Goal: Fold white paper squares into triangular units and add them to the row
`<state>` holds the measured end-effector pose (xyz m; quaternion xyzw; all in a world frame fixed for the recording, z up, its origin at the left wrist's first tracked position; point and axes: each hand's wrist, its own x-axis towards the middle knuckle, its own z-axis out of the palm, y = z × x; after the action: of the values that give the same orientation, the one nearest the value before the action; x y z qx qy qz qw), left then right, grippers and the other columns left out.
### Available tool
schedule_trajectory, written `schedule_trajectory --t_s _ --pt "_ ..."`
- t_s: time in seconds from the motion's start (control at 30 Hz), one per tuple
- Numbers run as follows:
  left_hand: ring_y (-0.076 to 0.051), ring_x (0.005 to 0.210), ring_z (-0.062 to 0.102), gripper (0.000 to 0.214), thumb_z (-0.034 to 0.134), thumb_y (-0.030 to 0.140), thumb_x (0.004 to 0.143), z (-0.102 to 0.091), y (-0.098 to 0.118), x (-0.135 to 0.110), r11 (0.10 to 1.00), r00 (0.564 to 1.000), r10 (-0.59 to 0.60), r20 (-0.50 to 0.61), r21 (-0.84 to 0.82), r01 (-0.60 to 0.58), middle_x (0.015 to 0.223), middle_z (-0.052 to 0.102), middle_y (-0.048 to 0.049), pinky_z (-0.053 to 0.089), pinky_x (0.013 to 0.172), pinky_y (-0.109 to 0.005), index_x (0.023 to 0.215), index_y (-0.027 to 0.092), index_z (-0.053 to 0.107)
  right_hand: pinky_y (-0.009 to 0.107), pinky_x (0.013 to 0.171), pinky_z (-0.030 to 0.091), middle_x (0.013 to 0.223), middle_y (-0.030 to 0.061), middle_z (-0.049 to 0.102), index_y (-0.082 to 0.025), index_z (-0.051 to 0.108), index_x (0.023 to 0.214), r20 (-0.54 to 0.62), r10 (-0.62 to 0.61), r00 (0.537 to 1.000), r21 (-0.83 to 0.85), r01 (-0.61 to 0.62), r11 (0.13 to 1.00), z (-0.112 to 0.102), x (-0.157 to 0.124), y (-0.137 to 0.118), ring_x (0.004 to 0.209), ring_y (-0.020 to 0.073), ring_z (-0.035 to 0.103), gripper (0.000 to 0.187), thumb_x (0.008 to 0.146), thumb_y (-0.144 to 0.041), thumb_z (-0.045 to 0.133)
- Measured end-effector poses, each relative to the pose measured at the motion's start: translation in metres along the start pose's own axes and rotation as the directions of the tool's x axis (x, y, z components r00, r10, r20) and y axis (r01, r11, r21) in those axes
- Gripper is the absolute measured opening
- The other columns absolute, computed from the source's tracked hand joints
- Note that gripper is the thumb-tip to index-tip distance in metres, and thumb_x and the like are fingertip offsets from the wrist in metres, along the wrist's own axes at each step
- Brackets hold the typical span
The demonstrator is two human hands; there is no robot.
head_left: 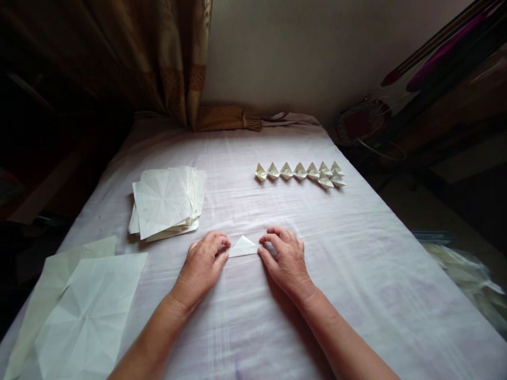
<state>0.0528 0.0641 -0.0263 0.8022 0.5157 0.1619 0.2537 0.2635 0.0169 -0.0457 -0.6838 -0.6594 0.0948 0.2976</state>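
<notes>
A small piece of white paper [243,247], folded into a low triangle with a long flat base, lies on the cloth between my hands. My left hand [206,256] has thumb and fingers closed at its left corner. At the opposite corner, the thumb and index finger of my right hand [284,256] hold the paper, with the other fingers curled. Both corners are partly covered by my fingertips. Beyond to the right stand several small folded paper boats [300,171], in a row with a short second row at its right end.
A stack of square paper sheets [166,203] lies left of centre. Nearer, two larger creased sheets [91,316] overlap at the left edge. A pale cloth [237,338] covers the surface. A curtain [174,63] hangs at the back; a plastic bag [467,274] lies beyond the right edge.
</notes>
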Motion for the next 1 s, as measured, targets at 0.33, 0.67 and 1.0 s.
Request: schedule_trajectory --t_s 0.33,0.67,1.0 --pt "-0.022 0.098 0.062 0.019 0.064 0.031 0.083 -0.003 0.024 0.006 0.99 0.996 -0.079 0.035 0.122 0.074 0.109 0.063 -0.0028 0.044 0.09 -0.039 0.1 0.024 0.064 0.04 0.094 0.036 0.112 0.0071 0.063 -0.024 0.067 0.098 -0.007 -0.071 0.997 0.012 0.072 0.997 0.0 -0.002 0.001 0.107 0.0232 0.054 0.015 0.086 -0.019 0.058" --pt "-0.022 0.098 0.06 0.016 0.066 0.02 0.078 0.01 0.031 0.009 0.994 0.997 -0.01 -0.08 0.111 0.018 0.099 0.064 -0.0014 0.043 0.084 -0.037 0.091 0.023 0.056 0.043 0.096 0.037 0.12 0.0084 0.062 -0.025 0.066 0.1 0.01 -0.107 0.994 0.063 0.106 0.992 -0.001 -0.004 0.002 0.113 0.0257 0.053 0.02 0.081 -0.027 0.067" --pt "-0.021 0.098 0.057 0.022 0.056 0.003 0.073 0.007 0.02 0.018 0.956 0.955 0.282 -0.086 0.106 -0.273 0.105 0.065 -0.0021 0.044 0.087 -0.035 0.08 0.023 0.062 0.039 0.095 0.04 0.124 0.0097 0.06 -0.023 0.062 0.098 -0.142 -0.229 0.963 0.057 0.239 0.969 -0.004 -0.006 0.001 0.116 0.024 0.053 0.012 0.087 -0.02 0.058"
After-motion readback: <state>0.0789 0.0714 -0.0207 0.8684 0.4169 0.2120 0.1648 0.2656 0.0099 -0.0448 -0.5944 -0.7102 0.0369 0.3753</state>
